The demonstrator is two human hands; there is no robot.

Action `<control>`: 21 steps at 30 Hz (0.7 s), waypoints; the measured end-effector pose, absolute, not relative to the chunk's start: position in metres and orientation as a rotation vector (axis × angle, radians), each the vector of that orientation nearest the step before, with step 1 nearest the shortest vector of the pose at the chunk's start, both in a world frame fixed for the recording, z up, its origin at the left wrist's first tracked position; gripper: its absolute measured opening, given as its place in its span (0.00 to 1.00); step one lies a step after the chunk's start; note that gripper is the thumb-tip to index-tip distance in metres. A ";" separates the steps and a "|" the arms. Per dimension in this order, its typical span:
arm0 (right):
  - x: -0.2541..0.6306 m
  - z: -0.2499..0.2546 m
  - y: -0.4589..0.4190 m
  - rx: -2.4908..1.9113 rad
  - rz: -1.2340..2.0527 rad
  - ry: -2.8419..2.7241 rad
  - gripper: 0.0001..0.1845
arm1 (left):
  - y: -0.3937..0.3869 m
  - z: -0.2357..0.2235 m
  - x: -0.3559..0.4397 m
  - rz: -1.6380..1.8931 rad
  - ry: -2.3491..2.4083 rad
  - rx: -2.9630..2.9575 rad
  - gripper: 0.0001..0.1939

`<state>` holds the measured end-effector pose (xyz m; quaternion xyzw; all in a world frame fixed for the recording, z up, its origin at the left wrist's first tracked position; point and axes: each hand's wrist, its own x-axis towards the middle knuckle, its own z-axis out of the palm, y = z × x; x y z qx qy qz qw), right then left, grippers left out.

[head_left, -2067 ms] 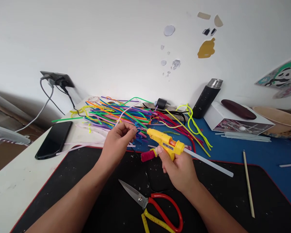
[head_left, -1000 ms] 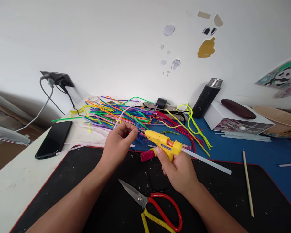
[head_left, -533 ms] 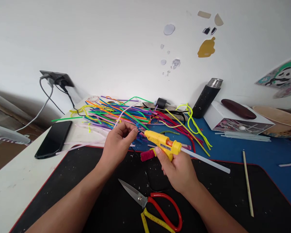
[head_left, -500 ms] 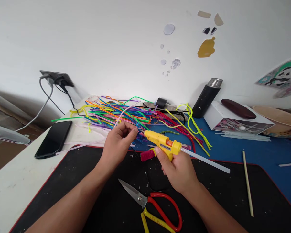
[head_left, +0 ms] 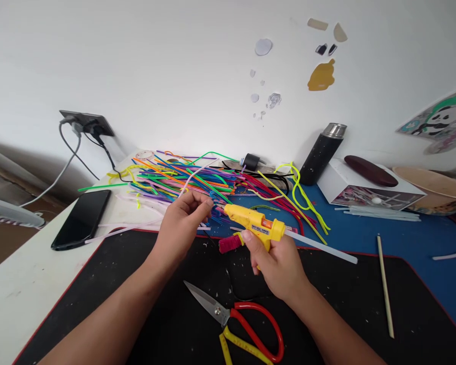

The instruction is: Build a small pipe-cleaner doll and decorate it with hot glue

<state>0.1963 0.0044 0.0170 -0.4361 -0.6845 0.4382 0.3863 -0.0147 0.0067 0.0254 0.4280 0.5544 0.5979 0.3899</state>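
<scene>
Glue gun (head_left: 251, 220) in hard yellow plastic now has its metal nozzle close beside the small blue piece (head_left: 213, 195), nearer than in the earliest frame; whether they touch is unclear. Since the last frame, the rear end of its cloudy, smooth glue stick (head_left: 321, 246) has risen slightly. Left hand (head_left: 184, 215) holds the fuzzy blue piece in a narrow pinch of thumb and forefinger, knuckles bent and forearm slanting up from the lower left. Right hand (head_left: 279, 261) wraps the gun's handle, thumb along its near side, forearm reaching in from the lower right. A wound, crimson fuzzy piece (head_left: 230, 244) lies below the gun's front. Behind the hands spreads a pile of thin, many-coloured fuzzy stems (head_left: 197, 177). Steel-bladed scissors (head_left: 217, 310) with red and yellow handles lie on the black, red-edged mat (head_left: 117, 284), nearer the camera.
</scene>
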 end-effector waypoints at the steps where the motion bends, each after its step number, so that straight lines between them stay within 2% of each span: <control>1: 0.197 0.017 0.006 -1.076 1.248 -1.666 0.29 | 0.008 0.025 -0.016 1.543 1.366 1.047 0.13; 3: 0.197 0.020 0.010 -0.983 1.478 -1.463 0.28 | 0.008 0.025 -0.017 1.586 1.273 0.982 0.12; 5: 0.199 0.024 0.014 -0.886 1.568 -1.249 0.27 | 0.004 0.026 -0.014 1.586 1.197 0.968 0.10; 11: 0.201 0.028 0.023 -0.795 1.603 -0.950 0.26 | -0.020 0.032 0.012 1.251 1.057 1.234 0.14; 14: 0.200 0.027 0.025 -0.784 1.583 -0.922 0.26 | -0.028 0.034 0.018 1.283 1.106 1.300 0.14; 21: 0.196 0.024 0.020 -0.708 1.661 -0.934 0.27 | -0.032 0.034 0.022 1.230 1.086 1.519 0.07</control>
